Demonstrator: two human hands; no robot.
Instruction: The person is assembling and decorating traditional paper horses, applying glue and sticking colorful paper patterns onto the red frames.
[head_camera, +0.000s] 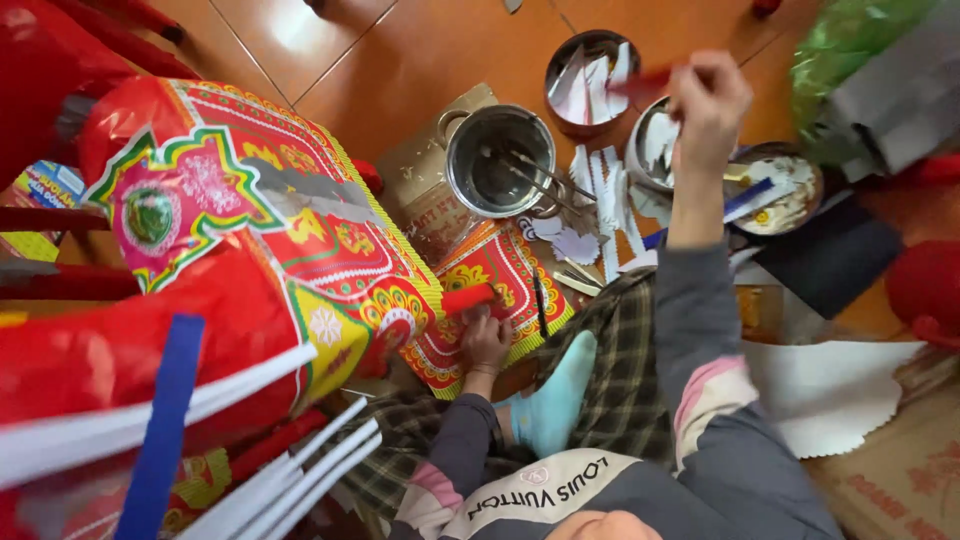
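Note:
My right hand (708, 100) is raised over the floor and pinches a red strip of paper (642, 83) near a round tin (592, 68) filled with white paper pieces. My left hand (486, 338) presses down on a red and yellow patterned paper panel (497, 265) lying by my knee, fingers touching a small red piece (468, 297) on it. To the left looms a large red paper-covered object (240, 240) with colourful floral prints and a grey strip on it.
A steel pot (498, 160) holding sticks stands on the tiled floor. White cut paper strips (603, 200), a second tin (655, 145), a dish of glue (785, 190) with a blue stick, white scalloped paper (830, 390), cardboard (900, 480) and a green bag (850, 50) surround me.

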